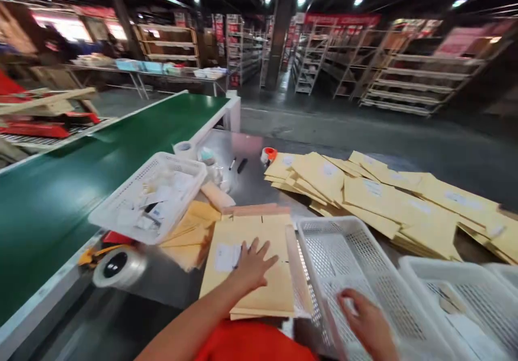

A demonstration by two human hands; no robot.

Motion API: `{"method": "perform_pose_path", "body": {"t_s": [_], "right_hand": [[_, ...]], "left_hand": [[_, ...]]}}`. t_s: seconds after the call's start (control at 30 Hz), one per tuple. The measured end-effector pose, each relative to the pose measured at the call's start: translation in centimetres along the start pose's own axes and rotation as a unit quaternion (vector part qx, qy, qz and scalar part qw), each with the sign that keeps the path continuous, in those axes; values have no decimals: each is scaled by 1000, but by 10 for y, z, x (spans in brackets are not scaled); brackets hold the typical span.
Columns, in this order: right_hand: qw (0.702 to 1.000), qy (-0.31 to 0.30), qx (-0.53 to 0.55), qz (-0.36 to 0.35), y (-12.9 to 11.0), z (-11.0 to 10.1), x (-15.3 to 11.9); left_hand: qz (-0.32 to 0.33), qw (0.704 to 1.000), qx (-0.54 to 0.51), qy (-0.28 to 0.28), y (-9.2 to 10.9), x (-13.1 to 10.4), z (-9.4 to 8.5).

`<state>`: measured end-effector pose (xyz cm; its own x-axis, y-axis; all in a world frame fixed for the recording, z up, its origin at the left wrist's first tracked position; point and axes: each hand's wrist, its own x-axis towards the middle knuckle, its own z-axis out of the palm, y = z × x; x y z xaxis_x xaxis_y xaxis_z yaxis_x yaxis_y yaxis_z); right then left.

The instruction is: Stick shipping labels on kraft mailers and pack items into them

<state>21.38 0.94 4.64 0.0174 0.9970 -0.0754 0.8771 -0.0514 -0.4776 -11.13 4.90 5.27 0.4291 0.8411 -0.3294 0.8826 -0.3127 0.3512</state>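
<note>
One left hand — splayed, touching yellow envelope

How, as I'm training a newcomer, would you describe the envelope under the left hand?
Right of the green belt is a table. At its near side, between two baskets, lies an envelope stack. The top envelope, yellow with a white label, has the left hand spread on it, unlike the envelopes on either side.
</note>
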Motion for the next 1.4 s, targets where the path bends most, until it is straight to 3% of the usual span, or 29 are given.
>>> {"method": "perform_pose_path", "body": {"t_s": [0.13,0.23,0.4,0.57,0.7,0.97,1.07,1.27,1.33,1.4], "right_hand": [[993,-76,82,-20,-38,30,-7],[993,-80,91,-14,-63,49,2],[993,-85,83,15,-62,55,10],[990,-103,92,-25,-64,50,10],[987,-123,74,-68,-85,53,15],[985,-117,-64,-111,-124,92,-5],[983,-97,-111,-106,-133,95,22],[986,-51,-154,-47,-165,85,144],[985,-49,-157,-54,-167,83,147],[984,-55,-154,-73,-157,88,116]], "left_hand": [[-12,999,30,-15,1,3,7],[-27,999,31,-30,1,4,8],[-28,999,27,-25,-2,5,6],[-33,998,31,-42,-1,4,4],[-31,998,31,-35,1,4,3],[-54,998,22,-4,0,7,18],[-35,999,11,0,1,3,16],[-25,1000,-7,-10,-1,0,8],[-39,999,-7,-14,-4,3,11],[-51,999,-8,-8,-5,7,17]]}}
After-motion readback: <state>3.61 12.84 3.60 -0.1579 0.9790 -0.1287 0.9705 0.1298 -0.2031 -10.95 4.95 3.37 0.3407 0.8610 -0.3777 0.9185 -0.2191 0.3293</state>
